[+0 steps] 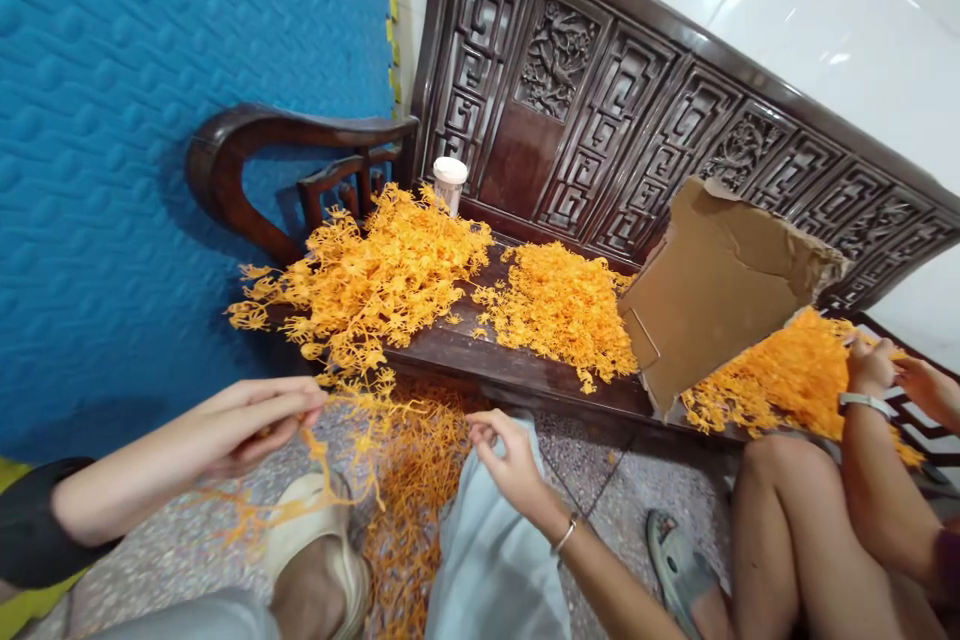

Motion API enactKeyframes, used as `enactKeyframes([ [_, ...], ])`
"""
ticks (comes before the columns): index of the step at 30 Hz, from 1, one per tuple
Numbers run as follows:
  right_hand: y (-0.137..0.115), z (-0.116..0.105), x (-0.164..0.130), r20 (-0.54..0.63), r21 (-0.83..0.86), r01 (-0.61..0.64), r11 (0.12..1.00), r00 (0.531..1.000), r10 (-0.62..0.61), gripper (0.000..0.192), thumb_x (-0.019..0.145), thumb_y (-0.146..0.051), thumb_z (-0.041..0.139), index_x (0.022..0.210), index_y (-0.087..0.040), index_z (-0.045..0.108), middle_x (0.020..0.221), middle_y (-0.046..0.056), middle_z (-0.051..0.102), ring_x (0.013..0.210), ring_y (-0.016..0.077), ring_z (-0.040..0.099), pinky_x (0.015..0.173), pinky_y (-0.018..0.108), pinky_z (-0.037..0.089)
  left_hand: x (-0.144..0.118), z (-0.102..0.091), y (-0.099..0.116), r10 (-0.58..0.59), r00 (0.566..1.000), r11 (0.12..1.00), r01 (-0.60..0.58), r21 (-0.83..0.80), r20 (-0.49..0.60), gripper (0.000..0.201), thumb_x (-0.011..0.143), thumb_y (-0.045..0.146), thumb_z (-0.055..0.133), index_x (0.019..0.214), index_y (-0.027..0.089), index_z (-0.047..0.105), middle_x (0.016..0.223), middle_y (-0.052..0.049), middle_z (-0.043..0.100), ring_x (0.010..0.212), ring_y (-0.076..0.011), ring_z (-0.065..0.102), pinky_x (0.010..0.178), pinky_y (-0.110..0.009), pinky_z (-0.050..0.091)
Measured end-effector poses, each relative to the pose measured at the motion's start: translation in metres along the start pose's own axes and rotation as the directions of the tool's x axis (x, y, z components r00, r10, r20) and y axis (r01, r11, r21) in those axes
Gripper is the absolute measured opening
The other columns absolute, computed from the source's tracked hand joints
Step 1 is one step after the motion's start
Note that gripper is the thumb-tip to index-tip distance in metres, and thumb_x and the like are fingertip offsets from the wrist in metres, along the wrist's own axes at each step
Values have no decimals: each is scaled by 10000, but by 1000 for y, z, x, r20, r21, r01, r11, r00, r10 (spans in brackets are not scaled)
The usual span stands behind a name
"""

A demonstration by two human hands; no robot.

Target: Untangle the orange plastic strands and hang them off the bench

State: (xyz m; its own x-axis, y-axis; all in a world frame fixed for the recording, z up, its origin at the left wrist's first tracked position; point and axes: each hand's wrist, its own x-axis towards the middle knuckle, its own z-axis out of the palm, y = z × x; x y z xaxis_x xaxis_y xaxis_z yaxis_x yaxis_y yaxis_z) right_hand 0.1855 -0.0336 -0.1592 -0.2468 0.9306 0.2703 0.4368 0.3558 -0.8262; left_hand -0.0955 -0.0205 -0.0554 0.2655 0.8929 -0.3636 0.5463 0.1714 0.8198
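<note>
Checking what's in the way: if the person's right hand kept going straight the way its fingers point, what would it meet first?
Probably the orange plastic sprigs hanging off the bench edge, just up-left of the right hand; depth is unclear.

A white-lidded jar and torn cardboard on carved bench

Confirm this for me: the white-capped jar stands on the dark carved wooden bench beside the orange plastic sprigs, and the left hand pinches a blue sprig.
One detail is wrong. The head view shows the left hand pinching an orange plastic sprig, not a blue one. The rest holds: the white-capped jar stands on the dark carved wooden bench beside the heaped orange plastic sprigs.
</note>
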Motion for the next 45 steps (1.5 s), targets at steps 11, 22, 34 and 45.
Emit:
enactKeyframes([
  [11, 9, -11, 112, 78, -382, 172, 908, 985, -153, 277, 784, -172, 420, 1031, -159, 545, 1129, 67, 513, 1060, 154, 430, 921, 304, 323, 28, 54, 38, 287, 889, 796, -429, 428, 358, 290, 733, 331, 417, 490, 171, 414, 434, 46, 398, 439, -88, 351, 453, -206, 265],
  [22, 32, -28, 146, 172, -776, 139, 615, 985, -7, 281, 853, -222, 346, 837, -147, 617, 1006, 104, 597, 1149, 236, 333, 938, 497, 138, 60, 87, 103, 311, 821, 482, -570, 666, 478, 207, 705, 240, 444, 530, 179, 537, 538, 6, 568, 468, -111, 433, 469, -226, 288],
  [34, 9, -77, 56, -169, -33, 49, 998, 984, -54, 254, 814, -317, 416, 885, -191, 625, 979, 53, 602, 957, 154, 516, 870, 308, 355, 64, 67, 103, 347, 823, 750, -531, 394, 449, 209, 795, 260, 311, 780, 176, 501, 389, 69, 446, 350, -84, 397, 409, -177, 330],
  [45, -3, -56, -49, -217, 693, -60, 719, 933, 286, 457, 792, -478, 389, 1142, -185, 411, 966, 94, 590, 676, 138, 595, 618, 283, 454, 76, 95, 132, 428, 810, 669, -582, 463, 400, 157, 782, 296, 345, 721, 196, 449, 395, 74, 485, 321, -80, 404, 399, -176, 298],
])
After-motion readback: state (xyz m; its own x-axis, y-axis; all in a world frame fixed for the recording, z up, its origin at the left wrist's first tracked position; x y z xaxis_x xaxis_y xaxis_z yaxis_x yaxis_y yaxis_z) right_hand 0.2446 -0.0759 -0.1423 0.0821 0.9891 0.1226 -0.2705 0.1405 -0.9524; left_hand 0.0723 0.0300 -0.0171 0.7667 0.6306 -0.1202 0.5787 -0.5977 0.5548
